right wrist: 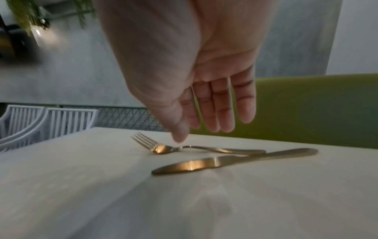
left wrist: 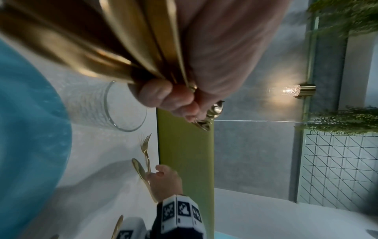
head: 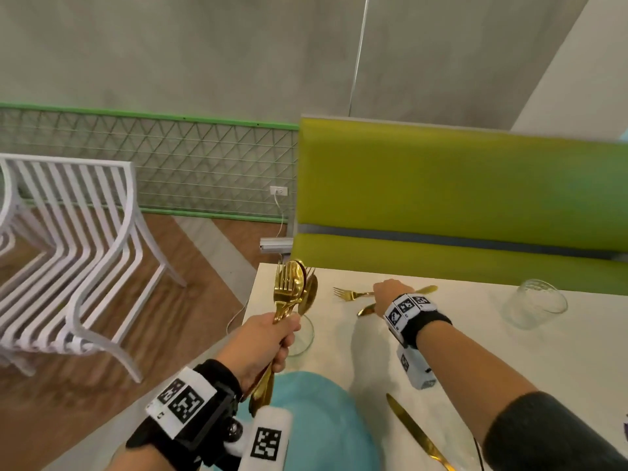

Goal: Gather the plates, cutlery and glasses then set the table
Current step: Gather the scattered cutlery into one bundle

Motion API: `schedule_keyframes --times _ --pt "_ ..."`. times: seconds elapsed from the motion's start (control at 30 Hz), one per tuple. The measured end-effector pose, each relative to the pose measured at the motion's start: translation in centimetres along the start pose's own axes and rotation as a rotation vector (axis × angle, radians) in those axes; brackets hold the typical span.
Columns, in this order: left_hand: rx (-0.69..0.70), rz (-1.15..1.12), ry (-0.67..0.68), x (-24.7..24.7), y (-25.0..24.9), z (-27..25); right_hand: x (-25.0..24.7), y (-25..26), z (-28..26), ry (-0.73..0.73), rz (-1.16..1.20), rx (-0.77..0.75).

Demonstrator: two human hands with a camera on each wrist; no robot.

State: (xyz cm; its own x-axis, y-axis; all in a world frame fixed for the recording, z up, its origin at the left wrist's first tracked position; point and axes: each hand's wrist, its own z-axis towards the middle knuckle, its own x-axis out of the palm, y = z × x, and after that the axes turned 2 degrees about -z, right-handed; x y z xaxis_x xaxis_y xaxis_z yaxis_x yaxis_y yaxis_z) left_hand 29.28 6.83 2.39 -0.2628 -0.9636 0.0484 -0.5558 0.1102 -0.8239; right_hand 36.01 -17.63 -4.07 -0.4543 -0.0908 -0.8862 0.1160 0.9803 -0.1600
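Observation:
My left hand (head: 268,345) grips a bundle of gold cutlery (head: 292,294) upright over the table's left edge; the left wrist view shows the fingers (left wrist: 163,97) curled round the handles (left wrist: 143,48). My right hand (head: 390,294) hovers with straight fingers (right wrist: 220,110) just above a gold fork (right wrist: 163,148) and a gold knife (right wrist: 225,161) that lie side by side on the white table (head: 475,334) at the far edge. A blue plate (head: 316,426) sits near me, a clear glass (head: 302,334) behind my left hand, another glass (head: 537,304) at the right.
Another gold knife (head: 418,433) lies right of the blue plate. A green bench (head: 458,198) runs along the table's far side. White slatted chairs (head: 74,253) stand on the wooden floor at the left.

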Motion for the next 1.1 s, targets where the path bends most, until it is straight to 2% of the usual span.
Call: schedule_keyframes --times 0.27,0.67,0.77,0.9,1.0,1.1 --pt "0.039 -0.116 0.038 0.5 -0.2 0.7 2.8 1.1 4.1 0.003 -0.032 0.017" --pt "0.005 -0.102 0.080 0.7 0.4 1.8 3.3 0.5 4.9 -0.098 0.001 -0.016" --pt "0.019 -0.084 0.100 1.0 0.3 1.6 2.5 0.4 4.2 -0.160 0.033 -0.028" --pt "0.050 -0.050 0.116 1.9 -0.1 1.2 0.1 -0.1 2.4 -0.340 0.105 -0.018" --pt "0.053 -0.088 0.130 2.8 -0.7 0.6 -3.1 -1.2 -0.4 -0.489 0.232 -0.019" --pt "0.063 -0.140 0.123 4.0 -1.5 -0.2 -6.4 -2.9 -4.2 -0.545 0.430 0.004"
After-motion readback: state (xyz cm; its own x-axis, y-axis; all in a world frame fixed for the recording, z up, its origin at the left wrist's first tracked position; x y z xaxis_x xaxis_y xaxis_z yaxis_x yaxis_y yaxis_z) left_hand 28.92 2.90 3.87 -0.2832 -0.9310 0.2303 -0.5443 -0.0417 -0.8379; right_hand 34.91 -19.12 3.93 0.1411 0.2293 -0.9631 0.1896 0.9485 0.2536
